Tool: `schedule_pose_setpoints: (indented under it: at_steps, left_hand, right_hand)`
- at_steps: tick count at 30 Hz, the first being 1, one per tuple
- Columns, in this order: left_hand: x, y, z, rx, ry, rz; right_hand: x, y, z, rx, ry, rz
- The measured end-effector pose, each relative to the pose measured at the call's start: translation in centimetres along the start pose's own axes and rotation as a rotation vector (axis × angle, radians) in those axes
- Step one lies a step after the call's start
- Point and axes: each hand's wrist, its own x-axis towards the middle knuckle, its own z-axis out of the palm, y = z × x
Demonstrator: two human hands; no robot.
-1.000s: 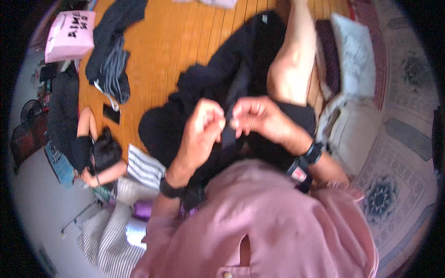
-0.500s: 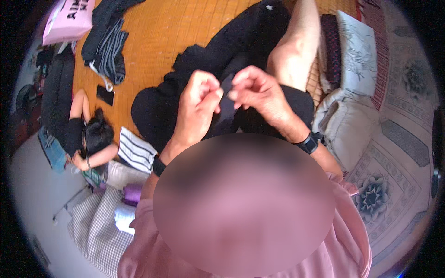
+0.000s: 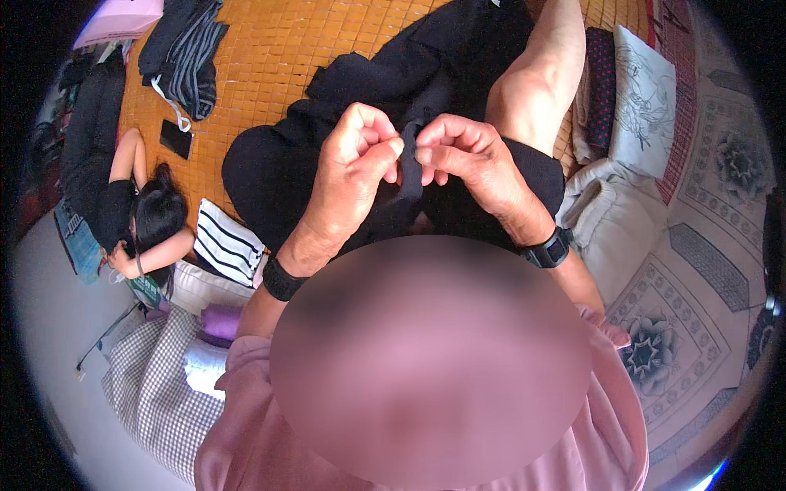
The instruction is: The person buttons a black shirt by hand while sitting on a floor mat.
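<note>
Black cloth (image 3: 282, 159) spreads across the person's lap and out over the woven mat (image 3: 270, 49), with a narrow dark strip (image 3: 412, 164) of fabric raised at its middle, right between the two hands. The left hand (image 3: 348, 176) pinches one edge of this strip, thumb pressed against the fingers; the right hand (image 3: 475, 164) pinches the opposite edge the same way, its thumb level with the other — the fingertips of the two hands sit just beside each other. Where the strip joins the larger cloth is hard to tell. A black band (image 3: 285, 280) circles the left wrist and a dark watch (image 3: 550, 250) the right; the sleeves and shirt (image 3: 614, 409) are pink, blurred over the chest.

A bare leg (image 3: 536, 94) stretches forward beside the cloth, on the right. Past it lie a pale pillow (image 3: 643, 102) with a line drawing, a dark dotted pillow (image 3: 600, 90) and a crumpled grey quilt (image 3: 618, 221), next to a patterned rug (image 3: 720, 245). On the left, another person (image 3: 160, 209) in black lies with one arm bent — near a phone (image 3: 177, 139), a white striped cloth (image 3: 228, 241) and a checked cloth (image 3: 151, 368).
</note>
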Motion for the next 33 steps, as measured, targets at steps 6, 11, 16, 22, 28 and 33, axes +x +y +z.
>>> schedule_pose_setpoints:
  at_steps: [6,11,16,22,28,33]
  left_hand:
    - [-0.4,-0.1,0.2,0.35,-0.005,0.077]
    - [-0.7,-0.5,0.0,0.547,-0.035,0.132]
    - [-0.8,-0.1,0.1,0.657,-0.112,0.279]
    - [-0.9,1.1,0.2,0.591,-0.179,0.032]
    - [-1.1,1.3,-0.5,0.538,-0.197,0.065]
    - [-1.2,2.0,-0.3,0.518,-0.238,-0.059]
  right_hand:
    - [-0.2,0.2,0.2,-0.117,0.06,-0.009]
    - [-0.3,0.3,0.5,-0.15,0.031,-0.013]
    - [-0.7,0.0,0.2,-0.176,0.037,-0.031]
    - [-0.5,0.3,-0.2,-0.183,0.014,-0.007]
    - [-0.6,0.1,0.0,-0.08,-0.032,0.045]
    - [-0.6,0.3,-0.2,-0.093,-0.039,0.033]
